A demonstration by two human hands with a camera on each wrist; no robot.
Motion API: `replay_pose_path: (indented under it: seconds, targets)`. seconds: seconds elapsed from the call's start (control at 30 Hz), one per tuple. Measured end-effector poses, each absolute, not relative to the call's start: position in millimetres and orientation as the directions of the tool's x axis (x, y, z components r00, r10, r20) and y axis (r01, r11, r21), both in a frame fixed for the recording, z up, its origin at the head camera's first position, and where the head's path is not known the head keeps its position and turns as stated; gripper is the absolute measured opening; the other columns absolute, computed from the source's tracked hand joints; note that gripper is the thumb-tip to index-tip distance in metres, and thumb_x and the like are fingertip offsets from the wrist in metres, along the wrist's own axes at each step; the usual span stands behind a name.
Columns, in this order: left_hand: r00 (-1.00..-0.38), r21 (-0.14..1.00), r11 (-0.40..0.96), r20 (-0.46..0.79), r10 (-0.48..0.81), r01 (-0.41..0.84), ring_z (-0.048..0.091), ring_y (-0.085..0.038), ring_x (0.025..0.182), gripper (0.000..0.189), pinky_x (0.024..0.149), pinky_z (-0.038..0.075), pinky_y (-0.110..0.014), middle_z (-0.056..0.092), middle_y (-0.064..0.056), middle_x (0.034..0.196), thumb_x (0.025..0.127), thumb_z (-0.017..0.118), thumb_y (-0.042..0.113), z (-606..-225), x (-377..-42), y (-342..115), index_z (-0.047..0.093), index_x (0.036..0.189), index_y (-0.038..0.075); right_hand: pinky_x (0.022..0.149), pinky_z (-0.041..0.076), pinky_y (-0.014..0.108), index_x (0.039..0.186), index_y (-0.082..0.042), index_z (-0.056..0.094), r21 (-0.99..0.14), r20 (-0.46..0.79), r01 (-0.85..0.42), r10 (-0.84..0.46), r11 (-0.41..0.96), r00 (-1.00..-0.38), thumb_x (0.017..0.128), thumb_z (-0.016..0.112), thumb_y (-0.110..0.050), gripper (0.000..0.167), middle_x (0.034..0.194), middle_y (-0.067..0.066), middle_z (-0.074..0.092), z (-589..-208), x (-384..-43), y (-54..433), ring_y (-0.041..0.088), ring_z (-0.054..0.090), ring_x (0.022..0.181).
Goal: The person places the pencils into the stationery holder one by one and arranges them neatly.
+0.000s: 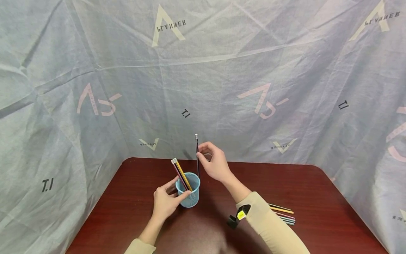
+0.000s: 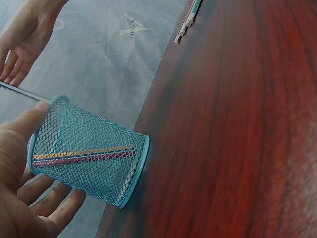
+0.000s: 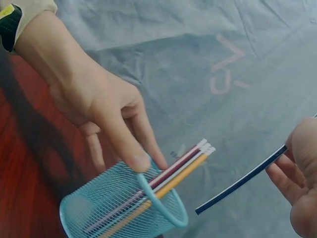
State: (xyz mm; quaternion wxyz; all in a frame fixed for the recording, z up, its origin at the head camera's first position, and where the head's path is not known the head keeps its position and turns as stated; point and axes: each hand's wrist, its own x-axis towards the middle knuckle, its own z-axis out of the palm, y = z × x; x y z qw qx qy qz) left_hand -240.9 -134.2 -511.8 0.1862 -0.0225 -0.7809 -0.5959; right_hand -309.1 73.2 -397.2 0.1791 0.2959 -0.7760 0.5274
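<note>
A light blue mesh pencil cup [image 1: 191,200] stands on the table with several pencils leaning inside it, a yellow pencil [image 3: 190,167] and a dark red pencil [image 3: 184,159] among them. My left hand [image 1: 166,201] grips the cup near its rim, the thumb on the near side and the fingers around the left. Above the cup's right side, my right hand [image 1: 215,162] pinches a dark pencil [image 1: 197,148] between thumb and fingers. That pencil is nearly upright, its white-tipped eraser end up. In the right wrist view its lower end is apart from the rim.
Several loose pencils [image 1: 285,210] lie on the dark red table [image 1: 133,211] to the right, partly behind my right sleeve [image 1: 269,222]. A grey printed cloth [image 1: 215,88] hangs behind the table and along its sides.
</note>
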Motion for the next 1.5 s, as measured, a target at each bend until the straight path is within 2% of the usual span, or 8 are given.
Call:
replay_pose_path:
  seconds: [0.17,0.43,0.83,1.17,1.5]
  targets:
    - [-0.927,0.922,0.281,0.324,-0.188,0.265,0.079,-0.035,0.109,0.074,0.089,0.067,-0.046,0.079,-0.019,0.121,0.071,0.102,0.025,-512,-241,-135,0.073,0.137,0.010,0.082,0.067,0.033,0.117,-0.003,0.068,-0.705,0.570,-0.647,-0.310,0.293,-0.761,0.103,0.070,-0.007,0.015,0.103,0.010,0.073,-408,-312,62,0.023,0.075,0.095]
    - [-0.926,0.920,0.284,0.329,-0.185,0.270,0.079,-0.034,0.108,0.074,0.088,0.067,-0.046,0.079,-0.019,0.120,0.072,0.102,0.026,-513,-241,-135,0.072,0.138,0.010,0.079,0.064,0.025,0.111,-0.010,0.070,-0.646,0.502,-0.627,-0.376,0.435,-0.778,0.101,0.073,-0.011,0.011,0.100,0.003,0.076,-428,-319,52,0.016,0.075,0.092]
    - [-0.926,0.917,0.286,0.334,-0.175,0.277,0.079,-0.035,0.109,0.074,0.087,0.067,-0.045,0.078,-0.020,0.122,0.074,0.101,0.025,-515,-242,-137,0.071,0.139,0.009,0.075,0.064,0.024,0.104,-0.011,0.073,-0.523,0.447,-0.614,-0.424,0.591,-0.788,0.099,0.076,-0.011,0.006,0.096,0.002,0.079,-439,-320,39,0.015,0.077,0.086]
    - [-0.930,0.913,0.308,0.328,-0.165,0.267,0.079,-0.030,0.108,0.074,0.086,0.068,-0.038,0.079,-0.016,0.121,0.073,0.101,0.026,-515,-242,-135,0.072,0.139,0.011,0.071,0.066,0.026,0.099,-0.006,0.075,-0.458,0.452,-0.632,-0.448,0.625,-0.771,0.096,0.078,-0.007,0.005,0.091,0.007,0.080,-445,-317,30,0.017,0.077,0.081]
    - [-0.922,0.908,0.303,0.349,-0.167,0.289,0.079,-0.032,0.108,0.074,0.086,0.068,-0.039,0.079,-0.017,0.121,0.074,0.100,0.025,-514,-241,-136,0.071,0.140,0.009,0.071,0.067,0.029,0.095,-0.004,0.077,-0.413,0.471,-0.620,-0.427,0.667,-0.772,0.095,0.080,-0.006,0.004,0.091,0.009,0.081,-447,-312,20,0.019,0.079,0.082]
